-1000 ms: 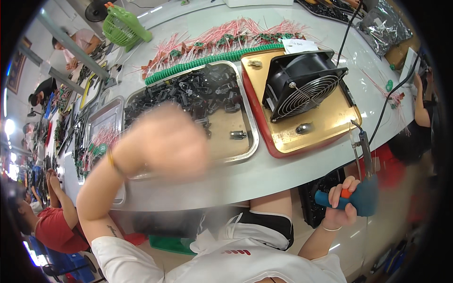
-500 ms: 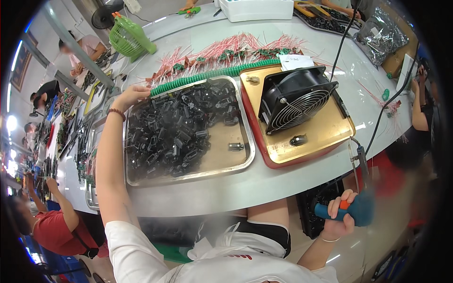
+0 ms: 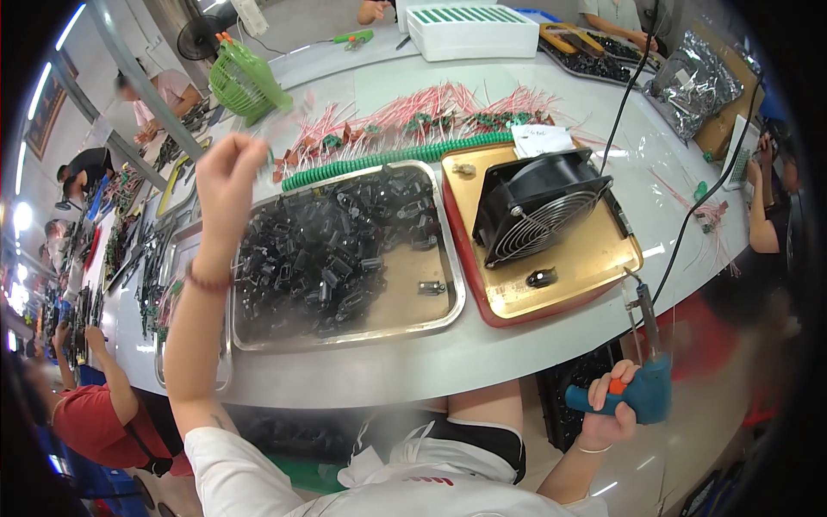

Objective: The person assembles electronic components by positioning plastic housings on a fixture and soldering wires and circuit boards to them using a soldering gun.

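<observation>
My left hand (image 3: 231,177) is raised over the far left corner of a metal tray (image 3: 349,343), fingers closed. A blurred greenish bit shows at the fingertips, too unclear to name. Small black plastic housings (image 3: 323,258) with metal parts fill most of the tray. My right hand (image 3: 613,409), low at the right in front of the table edge, grips a blue soldering gun (image 3: 648,392) with an orange trigger, its tip pointing up. Beyond the tray, small circuit boards with pink and white wires (image 3: 422,112) lie in a row along a green ribbed coil (image 3: 379,165).
A black fan (image 3: 544,207) stands on a gold-coloured tray lid (image 3: 508,302), with one black housing (image 3: 542,277) in front of it. A black cable (image 3: 613,129) hangs on the right. Farther back are a green basket (image 3: 245,82) and a white foam box (image 3: 472,41). Other people sit around.
My left hand has lifted off the left end of the green coil and closed, coming up and slightly left. The soldering gun has shifted a little left and down.
</observation>
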### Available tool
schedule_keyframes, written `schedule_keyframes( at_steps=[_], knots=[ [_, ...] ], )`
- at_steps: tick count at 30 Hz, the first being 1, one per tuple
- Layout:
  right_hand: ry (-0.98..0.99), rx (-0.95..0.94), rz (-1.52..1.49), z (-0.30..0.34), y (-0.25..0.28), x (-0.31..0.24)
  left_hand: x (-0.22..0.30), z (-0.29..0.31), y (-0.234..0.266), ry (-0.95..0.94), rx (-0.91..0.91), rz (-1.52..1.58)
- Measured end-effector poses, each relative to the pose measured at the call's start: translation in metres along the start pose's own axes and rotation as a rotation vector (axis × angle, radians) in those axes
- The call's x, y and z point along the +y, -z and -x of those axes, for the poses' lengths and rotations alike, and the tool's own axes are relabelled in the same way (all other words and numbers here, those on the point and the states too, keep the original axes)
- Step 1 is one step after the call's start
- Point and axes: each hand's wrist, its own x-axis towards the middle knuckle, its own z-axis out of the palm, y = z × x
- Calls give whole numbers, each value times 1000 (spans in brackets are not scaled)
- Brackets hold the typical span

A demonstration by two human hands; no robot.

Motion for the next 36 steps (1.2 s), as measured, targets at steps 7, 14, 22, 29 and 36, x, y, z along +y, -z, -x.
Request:
schedule_keyframes(
  at_steps=[7,14,22,29,36],
  knots=[
    [-12,27,-21,4,2,2,90,122,-32,-349,-611,-158],
    [-27,-8,-39,5,4,1,44,168,-74,-712,-669,-637],
    [-17,8,-12,10,3,0,76,156,-124,-1376,-737,-400],
    [-27,-17,-23,12,4,1,87,137,-127,-1243,-880,-397],
    [-32,10,-19,11,6,3,76,115,-118,-843,-1044,-180]
  ],
)
